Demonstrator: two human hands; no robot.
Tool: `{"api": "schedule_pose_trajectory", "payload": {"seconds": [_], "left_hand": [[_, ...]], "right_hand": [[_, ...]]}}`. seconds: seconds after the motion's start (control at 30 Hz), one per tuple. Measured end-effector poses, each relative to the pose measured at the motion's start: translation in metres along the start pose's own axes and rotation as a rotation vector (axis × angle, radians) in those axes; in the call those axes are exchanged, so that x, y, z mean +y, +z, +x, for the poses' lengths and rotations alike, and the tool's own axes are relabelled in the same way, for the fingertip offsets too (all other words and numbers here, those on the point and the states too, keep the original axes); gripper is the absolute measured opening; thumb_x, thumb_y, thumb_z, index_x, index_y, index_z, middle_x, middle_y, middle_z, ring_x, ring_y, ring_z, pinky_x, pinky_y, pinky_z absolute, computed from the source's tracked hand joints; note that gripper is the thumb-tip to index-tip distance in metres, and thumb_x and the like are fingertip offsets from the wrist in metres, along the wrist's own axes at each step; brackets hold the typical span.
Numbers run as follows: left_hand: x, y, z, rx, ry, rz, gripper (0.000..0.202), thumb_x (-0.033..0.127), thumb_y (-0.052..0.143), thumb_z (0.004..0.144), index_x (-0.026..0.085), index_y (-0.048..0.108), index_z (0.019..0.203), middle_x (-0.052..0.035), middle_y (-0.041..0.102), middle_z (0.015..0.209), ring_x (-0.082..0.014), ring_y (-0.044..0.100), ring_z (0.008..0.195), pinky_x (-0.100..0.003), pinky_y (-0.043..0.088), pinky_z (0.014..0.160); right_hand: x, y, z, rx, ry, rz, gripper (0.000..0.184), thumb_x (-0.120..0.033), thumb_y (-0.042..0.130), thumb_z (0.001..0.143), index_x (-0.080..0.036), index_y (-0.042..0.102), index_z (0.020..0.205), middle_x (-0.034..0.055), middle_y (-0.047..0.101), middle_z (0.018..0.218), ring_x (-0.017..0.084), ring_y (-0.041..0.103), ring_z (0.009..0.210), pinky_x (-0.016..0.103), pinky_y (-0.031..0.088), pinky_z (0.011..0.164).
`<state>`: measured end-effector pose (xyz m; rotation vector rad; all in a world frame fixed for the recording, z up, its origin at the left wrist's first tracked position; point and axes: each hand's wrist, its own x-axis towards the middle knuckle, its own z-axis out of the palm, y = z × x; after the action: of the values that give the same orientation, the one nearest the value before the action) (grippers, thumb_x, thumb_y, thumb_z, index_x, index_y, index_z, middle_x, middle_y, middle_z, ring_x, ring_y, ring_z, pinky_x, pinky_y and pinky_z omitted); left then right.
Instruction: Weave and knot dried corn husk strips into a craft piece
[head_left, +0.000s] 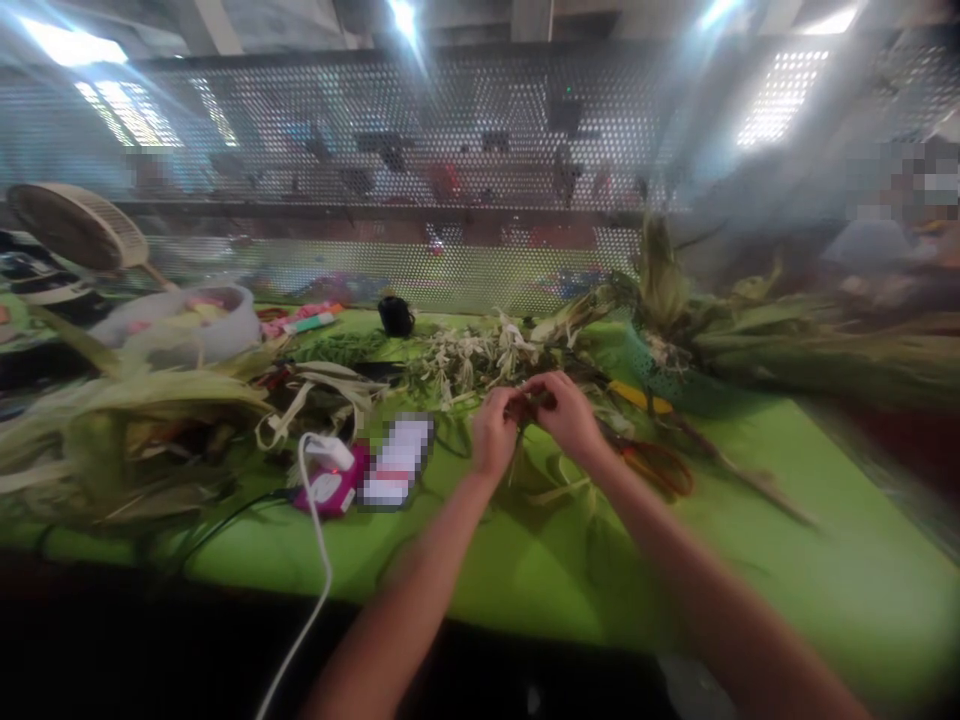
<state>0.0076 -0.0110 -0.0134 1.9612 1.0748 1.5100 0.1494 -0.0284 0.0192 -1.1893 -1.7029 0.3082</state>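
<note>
My left hand (495,432) and my right hand (568,415) meet fingertip to fingertip above the green tabletop (480,590). Both are closed in a pinch, and whatever is between the fingers is too small and blurred to name. Just beyond them lies a pile of pale, dried-looking plant pieces (472,360). Under my right wrist are thin green leaf strips (562,490). Orange-handled scissors (660,470) rest to the right of that wrist, close to a yellow-handled tool (639,396).
Left of my hands are a phone (397,460) and a magenta power box (334,490) with a white charger and cable. Large husks (165,420) heap at the left, near a pale bowl (217,325) and a fan (79,225). A green basket (660,370) and long leaves stand right.
</note>
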Motion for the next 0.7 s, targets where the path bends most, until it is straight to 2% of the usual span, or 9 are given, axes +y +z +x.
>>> {"api": "schedule_pose_trajectory", "payload": {"seconds": [0.2, 0.33, 0.47, 0.57, 0.7], "left_hand": [[-0.001, 0.0, 0.001, -0.012, 0.02, -0.046, 0.011, 0.021, 0.051, 0.09, 0.021, 0.062, 0.092, -0.0048, 0.066, 0.092, -0.0161, 0.06, 0.088, -0.028, 0.045, 0.081], [-0.002, 0.0, 0.001, -0.036, 0.007, -0.074, 0.012, 0.024, 0.051, 0.091, 0.021, 0.063, 0.092, -0.0049, 0.066, 0.093, -0.0165, 0.06, 0.089, -0.028, 0.045, 0.082], [-0.001, -0.001, 0.002, -0.06, -0.031, -0.089, 0.011, 0.025, 0.053, 0.089, 0.021, 0.064, 0.091, -0.0046, 0.066, 0.094, -0.0167, 0.06, 0.09, -0.027, 0.045, 0.083], [0.0, -0.002, 0.003, -0.076, -0.054, -0.11, 0.011, 0.026, 0.055, 0.089, 0.021, 0.064, 0.09, -0.0042, 0.067, 0.094, -0.0167, 0.06, 0.089, -0.027, 0.044, 0.082], [-0.001, -0.002, 0.004, -0.105, -0.073, -0.162, 0.011, 0.026, 0.055, 0.088, 0.021, 0.064, 0.09, -0.0034, 0.067, 0.092, -0.0161, 0.059, 0.086, -0.026, 0.044, 0.08]], "right_hand": [[0.004, -0.005, 0.0, -0.098, 0.096, 0.06, 0.03, -0.011, 0.056, 0.07, -0.02, 0.074, 0.092, 0.003, 0.07, 0.085, 0.017, 0.063, 0.076, 0.028, 0.049, 0.071], [0.011, -0.006, 0.0, -0.119, 0.162, 0.168, 0.026, -0.018, 0.057, 0.074, -0.021, 0.075, 0.092, 0.0032, 0.074, 0.087, 0.018, 0.067, 0.08, 0.031, 0.051, 0.076], [0.02, -0.004, 0.001, -0.158, 0.209, 0.275, 0.022, -0.021, 0.065, 0.071, -0.019, 0.075, 0.091, 0.0037, 0.075, 0.087, 0.019, 0.068, 0.081, 0.033, 0.053, 0.08], [0.022, -0.003, 0.0, -0.148, 0.263, 0.316, 0.02, -0.024, 0.069, 0.069, -0.018, 0.073, 0.088, 0.0034, 0.074, 0.083, 0.019, 0.068, 0.078, 0.033, 0.053, 0.078], [0.021, -0.003, 0.0, -0.109, 0.267, 0.24, 0.015, -0.022, 0.065, 0.069, -0.018, 0.071, 0.082, 0.0009, 0.07, 0.072, 0.017, 0.065, 0.068, 0.031, 0.052, 0.07]]}}
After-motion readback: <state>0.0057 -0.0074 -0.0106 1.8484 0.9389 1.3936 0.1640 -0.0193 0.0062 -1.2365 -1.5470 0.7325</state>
